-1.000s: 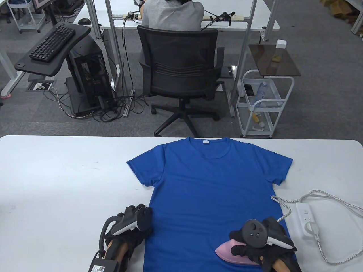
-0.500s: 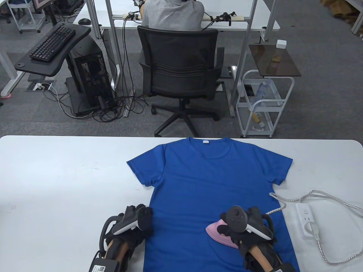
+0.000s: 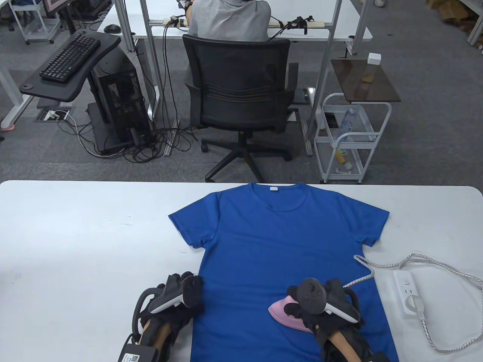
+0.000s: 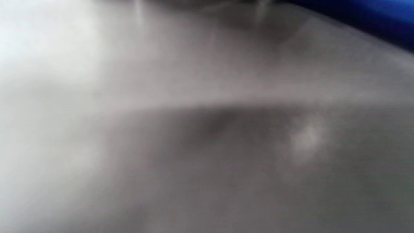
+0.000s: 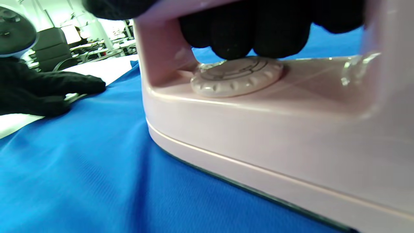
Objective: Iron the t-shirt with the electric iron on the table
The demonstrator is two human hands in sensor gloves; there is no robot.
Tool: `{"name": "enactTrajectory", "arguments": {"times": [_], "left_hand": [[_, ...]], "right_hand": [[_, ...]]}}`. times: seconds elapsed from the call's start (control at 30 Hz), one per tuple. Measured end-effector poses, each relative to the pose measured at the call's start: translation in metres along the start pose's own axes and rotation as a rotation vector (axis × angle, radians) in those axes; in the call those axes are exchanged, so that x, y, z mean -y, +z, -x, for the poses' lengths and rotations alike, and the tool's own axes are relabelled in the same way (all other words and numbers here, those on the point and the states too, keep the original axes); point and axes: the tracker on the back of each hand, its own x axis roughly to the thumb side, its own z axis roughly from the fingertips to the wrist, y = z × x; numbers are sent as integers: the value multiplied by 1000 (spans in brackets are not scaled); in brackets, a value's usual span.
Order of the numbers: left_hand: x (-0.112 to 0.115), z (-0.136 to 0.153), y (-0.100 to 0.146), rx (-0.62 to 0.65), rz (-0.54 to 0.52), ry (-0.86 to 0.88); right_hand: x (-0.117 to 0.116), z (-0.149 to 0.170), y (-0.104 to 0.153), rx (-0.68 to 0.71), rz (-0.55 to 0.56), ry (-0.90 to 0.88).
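A blue t-shirt (image 3: 279, 249) lies flat on the white table (image 3: 75, 233), collar away from me. My right hand (image 3: 313, 305) grips the handle of a pink electric iron (image 3: 281, 312) that rests flat on the shirt's lower right part. In the right wrist view my fingers (image 5: 245, 35) wrap the handle above the iron (image 5: 258, 129) and its dial (image 5: 236, 76). My left hand (image 3: 185, 292) rests on the shirt's lower left edge; it also shows in the right wrist view (image 5: 48, 90). The left wrist view is a blur with a strip of blue shirt (image 4: 365, 16).
The iron's braided cord (image 3: 368, 269) runs right to a white power strip (image 3: 409, 294) near the table's right edge. Beyond the far table edge stand an office chair (image 3: 239, 94) and a white cart (image 3: 351, 135).
My right hand has slid the iron leftward and slightly away from me across the shirt's lower part. The cord has followed. My left hand has not moved.
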Motion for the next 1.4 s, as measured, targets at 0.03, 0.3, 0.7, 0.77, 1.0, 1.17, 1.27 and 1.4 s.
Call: {"name": "enactTrajectory", "arguments": {"times": [0.03,0.3,0.7,0.77,1.0,1.17,1.27,1.4], "left_hand": [[0,0,0,1,0,0],[0,0,0,5,-3,2],[1,1,0,5,0,5],[1,2,0,7,0,19],[3,3,-1,12,-11,28],[2,3,-1,11,-5,24],[2,3,-1,12,-3,26],[2,3,-1,12,-3,25]], "right_hand": [[-1,-2,3,17,-8,7],[-5,-23,21,172,-135,30],[-5,-32,17,147,-127,50],[-4,-35,10,109,-106,47],[-3,-46,-20,8,-41,65],[-3,-52,-39,-26,-8,69],[-3,-51,-38,-23,-9,55],[-3,-53,-37,-3,-20,54]]}}
